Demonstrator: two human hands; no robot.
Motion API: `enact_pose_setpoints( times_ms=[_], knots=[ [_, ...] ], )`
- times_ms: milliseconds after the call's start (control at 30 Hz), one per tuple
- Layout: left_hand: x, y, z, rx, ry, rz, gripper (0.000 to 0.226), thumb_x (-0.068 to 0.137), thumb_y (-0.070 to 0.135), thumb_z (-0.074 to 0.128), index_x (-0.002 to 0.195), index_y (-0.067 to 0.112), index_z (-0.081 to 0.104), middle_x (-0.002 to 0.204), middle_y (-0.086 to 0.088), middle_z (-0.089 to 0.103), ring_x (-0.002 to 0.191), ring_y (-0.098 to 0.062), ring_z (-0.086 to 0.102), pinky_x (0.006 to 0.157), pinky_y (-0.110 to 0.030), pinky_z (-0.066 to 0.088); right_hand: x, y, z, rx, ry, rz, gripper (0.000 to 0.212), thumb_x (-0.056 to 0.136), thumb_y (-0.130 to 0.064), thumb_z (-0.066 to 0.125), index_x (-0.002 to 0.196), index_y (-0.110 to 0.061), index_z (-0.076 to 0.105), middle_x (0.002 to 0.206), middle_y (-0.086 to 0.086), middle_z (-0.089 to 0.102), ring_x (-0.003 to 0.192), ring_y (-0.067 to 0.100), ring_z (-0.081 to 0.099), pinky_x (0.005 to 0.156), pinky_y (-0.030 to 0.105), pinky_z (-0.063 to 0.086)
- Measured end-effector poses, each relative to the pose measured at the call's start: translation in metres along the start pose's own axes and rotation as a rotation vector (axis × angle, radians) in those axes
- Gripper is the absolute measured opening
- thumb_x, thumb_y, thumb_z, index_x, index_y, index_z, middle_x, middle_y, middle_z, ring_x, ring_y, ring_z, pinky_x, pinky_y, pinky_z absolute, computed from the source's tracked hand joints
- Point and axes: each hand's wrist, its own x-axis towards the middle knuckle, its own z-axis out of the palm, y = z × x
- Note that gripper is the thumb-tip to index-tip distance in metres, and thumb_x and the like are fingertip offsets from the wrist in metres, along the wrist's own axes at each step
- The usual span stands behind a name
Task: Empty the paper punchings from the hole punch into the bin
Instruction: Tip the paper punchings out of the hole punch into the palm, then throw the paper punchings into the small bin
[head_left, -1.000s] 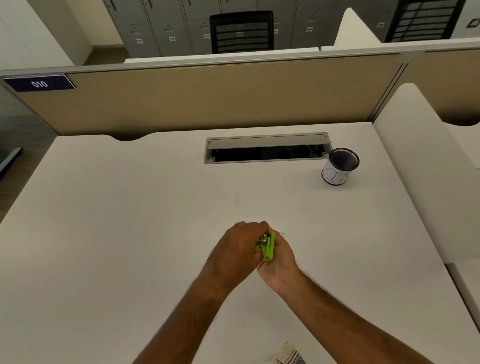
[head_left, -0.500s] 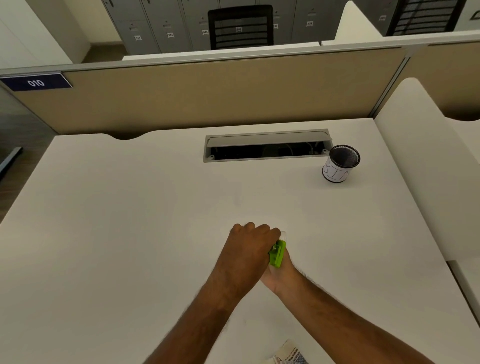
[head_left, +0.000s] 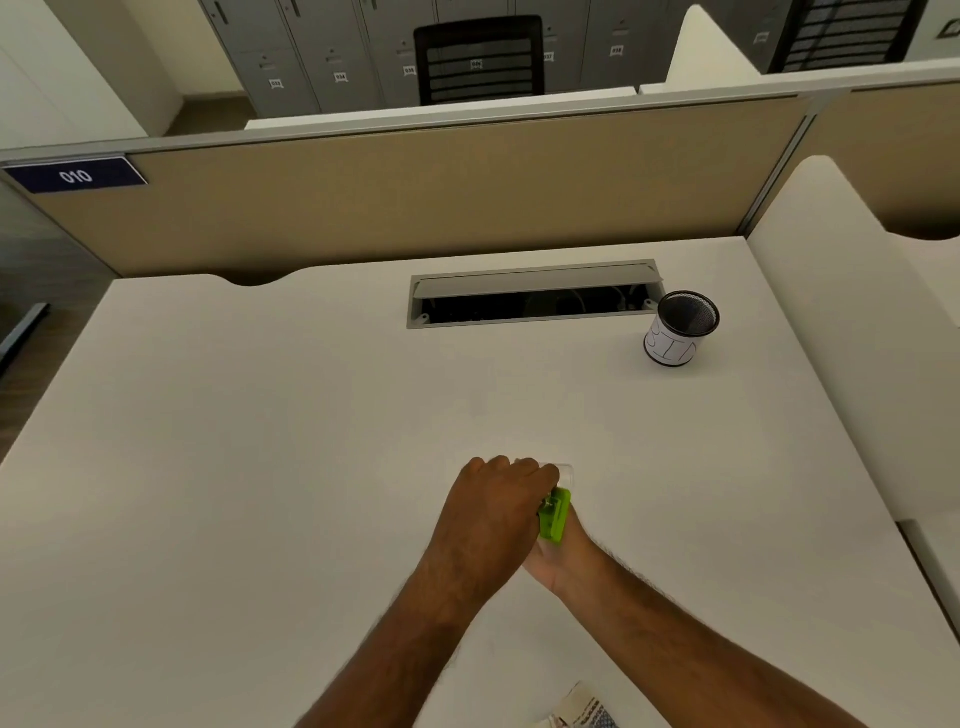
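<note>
A small lime-green hole punch (head_left: 554, 514) is held between both hands over the white desk (head_left: 260, 467). My left hand (head_left: 493, 519) covers its left side and top, fingers curled around it and around a clear plastic part at the top. My right hand (head_left: 558, 564) sits under and behind it, mostly hidden, gripping from below. The bin (head_left: 679, 328), a small black mesh cup with a white paper label, stands upright at the far right of the desk, well away from the hands. No punchings are visible.
An open grey cable tray slot (head_left: 532, 293) is set into the desk just left of the bin. A tan partition (head_left: 415, 197) runs along the far edge, a white divider (head_left: 831, 312) along the right. A printed paper (head_left: 584, 709) lies at the near edge.
The punch has been turned in the hands from edge-on between both palms to lying against the right wrist. The left hand has slid over its top, where a clear part now shows.
</note>
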Motion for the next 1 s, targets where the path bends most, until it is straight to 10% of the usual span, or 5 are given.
enact_pose_setpoints(
  times_ms=[167, 467, 1000],
  knots=[
    [-0.005, -0.008, -0.002, -0.162, 0.071, -0.103, 0.016, 0.081, 0.007, 0.067, 0.091, 0.018, 0.072, 0.077, 0.0, 0.072, 0.068, -0.023, 0.064, 0.066, -0.042, 0.056, 0.003, -0.005, 0.005, -0.037, -0.013, -0.023, 0.033, 0.11, -0.02, 0.047, 0.086, -0.009, 0.067, 0.072, 0.009, 0.075, 0.067, 0.017, 0.076, 0.063, 0.029, 0.062],
    [-0.014, -0.04, 0.001, -0.498, 0.264, -0.358, 0.026, 0.092, 0.01, 0.074, 0.108, 0.029, 0.073, 0.09, 0.016, 0.074, 0.081, -0.008, 0.063, 0.074, -0.022, 0.053, 0.022, -0.012, -0.001, 0.097, -0.079, -0.005, 0.032, 0.107, -0.023, 0.054, 0.121, 0.002, 0.069, 0.104, 0.022, 0.08, 0.085, 0.029, 0.081, 0.072, 0.038, 0.068],
    [-0.001, -0.059, 0.043, -1.316, 0.491, -0.657, 0.043, 0.088, -0.016, 0.072, 0.104, 0.024, 0.078, 0.099, -0.005, 0.083, 0.089, -0.028, 0.081, 0.071, -0.027, 0.065, 0.045, -0.054, -0.01, 0.14, -0.116, -0.073, 0.05, 0.108, -0.026, 0.048, 0.088, 0.004, 0.083, 0.099, 0.022, 0.082, 0.087, 0.03, 0.083, 0.071, 0.038, 0.068]
  ],
)
